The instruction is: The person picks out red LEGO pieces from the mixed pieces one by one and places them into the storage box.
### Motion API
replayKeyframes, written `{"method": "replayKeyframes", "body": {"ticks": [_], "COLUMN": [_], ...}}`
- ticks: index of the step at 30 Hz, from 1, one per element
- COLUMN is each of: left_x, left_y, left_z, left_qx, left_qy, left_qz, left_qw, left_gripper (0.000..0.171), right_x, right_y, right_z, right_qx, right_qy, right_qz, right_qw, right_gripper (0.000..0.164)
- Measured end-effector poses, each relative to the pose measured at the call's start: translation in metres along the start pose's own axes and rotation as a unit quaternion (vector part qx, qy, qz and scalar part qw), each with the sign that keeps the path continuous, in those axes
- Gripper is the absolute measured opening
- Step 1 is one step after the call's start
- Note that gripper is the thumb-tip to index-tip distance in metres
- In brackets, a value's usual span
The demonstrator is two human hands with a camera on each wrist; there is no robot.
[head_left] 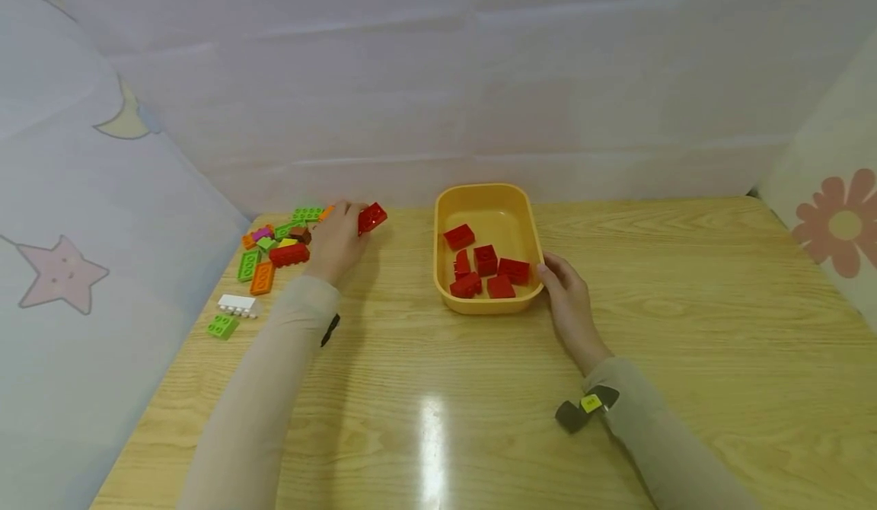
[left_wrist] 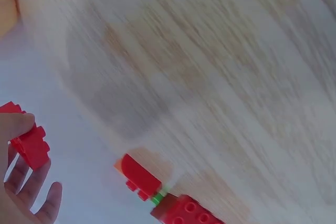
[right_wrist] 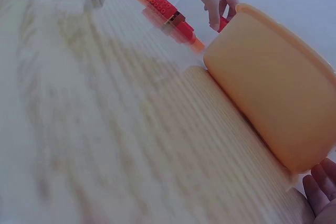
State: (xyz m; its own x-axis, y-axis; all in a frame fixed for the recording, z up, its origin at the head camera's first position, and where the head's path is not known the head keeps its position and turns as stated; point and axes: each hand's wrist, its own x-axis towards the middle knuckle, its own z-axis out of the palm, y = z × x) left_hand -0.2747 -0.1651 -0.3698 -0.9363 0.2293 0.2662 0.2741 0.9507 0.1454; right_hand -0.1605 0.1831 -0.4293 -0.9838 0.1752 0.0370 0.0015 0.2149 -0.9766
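My left hand [head_left: 336, 242] pinches a red toy building brick [head_left: 372, 218] between thumb and fingers, raised above the far left part of the table. In the left wrist view this studded brick [left_wrist: 32, 145] shows clear of the tabletop. A yellow-orange bin [head_left: 488, 307] stands upright at the middle back, with several red bricks [head_left: 501, 287] lying loose inside. At its front right corner, my right hand [head_left: 572, 308] touches the outer wall with lightly bent fingers. Beside the left hand lies a long red brick [head_left: 289, 255]; another red brick [left_wrist: 140, 177] with a rounded end appears in the left wrist view.
Several green, orange, brown and purple bricks cluster at the table's back left, including an orange brick [head_left: 263, 277]. Nearer me lie a white brick [head_left: 237, 304] and a green brick [head_left: 222, 326]. A cloth-covered wall [head_left: 384, 114] borders the wooden table [head_left: 425, 373] behind.
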Motion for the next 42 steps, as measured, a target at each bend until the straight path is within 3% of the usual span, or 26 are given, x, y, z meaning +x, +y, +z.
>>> {"method": "replayKeyframes", "body": {"ticks": [8,15,26,34,42], "left_x": [0.006,0.011,0.014,0.015,0.021], "left_y": [0.024,0.048,0.082,0.108,0.135], "left_z": [-0.001,-0.002,-0.004,-0.003,0.012], "left_qx": [-0.035,-0.028,-0.026,-0.033,0.004], "left_qy": [0.025,0.047,0.042,0.019,-0.017], "left_qz": [0.017,0.054,0.099,0.115,0.149], "left_qw": [0.9989,0.997,0.9939,0.9927,0.9887], "left_gripper": [0.049,0.048,0.047,0.047,0.044], "right_x": [0.001,0.002,0.003,0.001,0.001], "right_y": [0.0,0.002,0.002,-0.001,0.0], "right_z": [-0.001,-0.001,0.0,-0.001,-0.002], "right_qx": [0.003,0.002,0.001,0.004,0.003], "right_qy": [-0.002,-0.002,-0.002,-0.008,-0.001], "right_qz": [-0.002,-0.005,-0.002,-0.014,-0.01], "right_qw": [1.0,1.0,1.0,1.0,1.0], "right_gripper": [0.052,0.052,0.052,0.052,0.052]}}
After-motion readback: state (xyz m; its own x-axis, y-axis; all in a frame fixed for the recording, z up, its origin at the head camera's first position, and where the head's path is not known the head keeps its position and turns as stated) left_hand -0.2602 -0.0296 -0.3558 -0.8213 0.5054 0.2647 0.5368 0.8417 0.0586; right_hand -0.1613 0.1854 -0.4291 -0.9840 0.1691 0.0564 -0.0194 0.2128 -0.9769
